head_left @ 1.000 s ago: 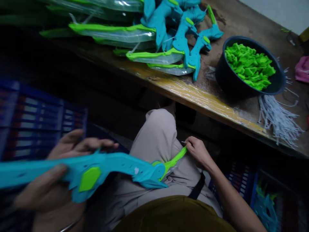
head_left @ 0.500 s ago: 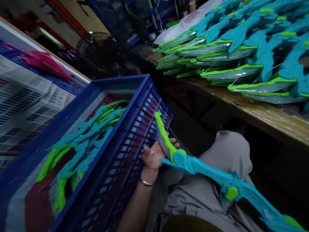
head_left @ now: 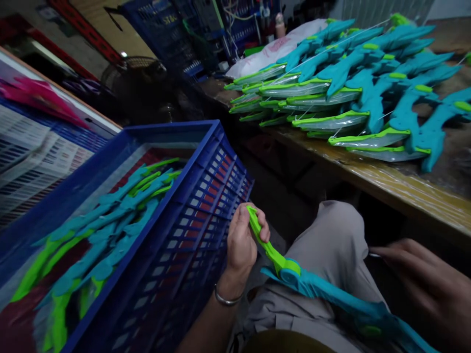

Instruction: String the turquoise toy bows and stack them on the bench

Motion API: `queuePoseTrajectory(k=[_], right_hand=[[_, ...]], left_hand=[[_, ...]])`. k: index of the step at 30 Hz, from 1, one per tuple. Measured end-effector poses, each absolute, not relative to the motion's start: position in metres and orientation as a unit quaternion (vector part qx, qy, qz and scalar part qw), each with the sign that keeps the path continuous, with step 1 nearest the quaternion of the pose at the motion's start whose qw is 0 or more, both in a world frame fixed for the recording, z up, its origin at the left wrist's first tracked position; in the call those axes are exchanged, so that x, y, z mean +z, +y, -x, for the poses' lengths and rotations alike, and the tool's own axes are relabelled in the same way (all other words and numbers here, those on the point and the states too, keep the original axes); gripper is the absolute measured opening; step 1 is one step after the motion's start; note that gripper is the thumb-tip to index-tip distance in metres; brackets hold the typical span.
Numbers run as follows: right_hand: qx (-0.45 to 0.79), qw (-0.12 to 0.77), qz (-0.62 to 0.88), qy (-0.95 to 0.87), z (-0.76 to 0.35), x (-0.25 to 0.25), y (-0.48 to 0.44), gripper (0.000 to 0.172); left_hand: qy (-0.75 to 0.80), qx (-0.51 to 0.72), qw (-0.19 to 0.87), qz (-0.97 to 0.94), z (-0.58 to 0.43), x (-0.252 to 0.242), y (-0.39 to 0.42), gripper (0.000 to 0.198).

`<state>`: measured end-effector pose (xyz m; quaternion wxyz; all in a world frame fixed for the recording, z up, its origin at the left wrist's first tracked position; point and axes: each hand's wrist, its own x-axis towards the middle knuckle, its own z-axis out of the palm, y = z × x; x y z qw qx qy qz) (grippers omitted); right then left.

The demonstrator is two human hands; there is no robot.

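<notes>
Left hand (head_left: 241,242) curls round a blue bow (head_left: 312,284), string unseen; four o'clock, right hand (head_left: 432,279) pinches something thin (head_left: 374,255). Strung bows (head_left: 370,110): two o'clock.

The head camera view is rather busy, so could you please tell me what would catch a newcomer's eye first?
Probably the pile of turquoise-and-green pieces on the table, upper right. Then the blue crate at left, holding similar pieces, and the long piece across the lap, its green end in the left hand.
</notes>
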<state>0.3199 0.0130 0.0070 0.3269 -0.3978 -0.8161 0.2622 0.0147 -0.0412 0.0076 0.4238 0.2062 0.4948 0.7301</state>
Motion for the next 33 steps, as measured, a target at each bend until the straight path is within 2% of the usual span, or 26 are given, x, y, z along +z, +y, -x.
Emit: queuePoseTrajectory(k=[2, 4, 8, 13, 17, 33], right_hand=[[0.323, 0.351, 0.331, -0.814, -0.279, 0.022, 0.022, 0.016], [0.369, 0.382, 0.283, -0.798, -0.236, 0.037, 0.028, 0.011], [0.393, 0.44, 0.221, -0.776, -0.174, 0.058, 0.019, 0.017], [0.375, 0.401, 0.151, -0.822, -0.148, 0.061, -0.004, 0.02], [0.33, 0.404, 0.151, -0.84, -0.139, 0.059, -0.009, 0.026], [0.298, 0.397, 0.148, -0.855, -0.131, 0.062, -0.007, 0.031]], left_hand=[[0.476, 0.738, 0.419, -0.232, -0.022, 0.014, -0.043, 0.039], [0.447, 0.746, 0.423, -0.255, -0.028, 0.019, -0.046, 0.038], [0.395, 0.774, 0.414, -0.272, -0.036, 0.022, -0.054, 0.041], [0.365, 0.799, 0.428, -0.212, -0.038, 0.018, -0.063, 0.053], [0.349, 0.801, 0.441, -0.206, -0.033, 0.015, -0.065, 0.052], [0.353, 0.789, 0.462, -0.2, -0.03, 0.013, -0.07, 0.054]])
